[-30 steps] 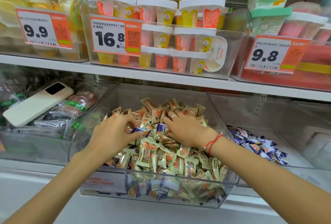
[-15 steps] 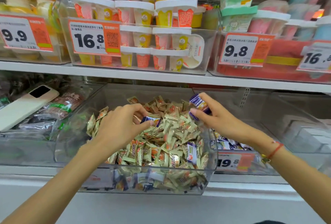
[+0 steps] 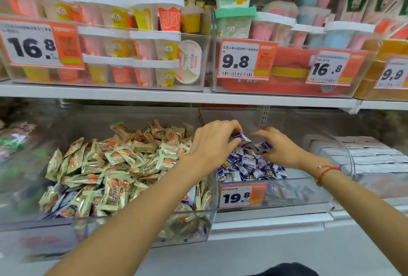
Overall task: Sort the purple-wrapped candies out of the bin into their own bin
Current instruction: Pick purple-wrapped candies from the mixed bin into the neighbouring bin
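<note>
Two purple candies, one in each of my hands, hang over the purple pile [image 3: 249, 165] in the right bin [image 3: 309, 189], beside the mixed bin [image 3: 212, 214] of gold candies [image 3: 114, 160].

The risk, as I judge it: my left forearm lies across the wall between the two bins, and a careless release there could send the left candy [image 3: 239, 137] back among the gold ones, or my arm could sweep gold wrappers over into the purple pile. The right candy [image 3: 263, 145] sits near the pile's back edge and could bounce off it toward the bin's bare rear.

My left hand [image 3: 213, 141] has its grip closed on its candy, fingers curled over it and pinching it at the tips. My right hand [image 3: 280, 147] holds its candy low against the palm side, thumb under it, while the forefinger stretches out loose above; that grip looks close to letting go.

More purple wrappers show low at the mixed bin's front, under the gold.
</note>
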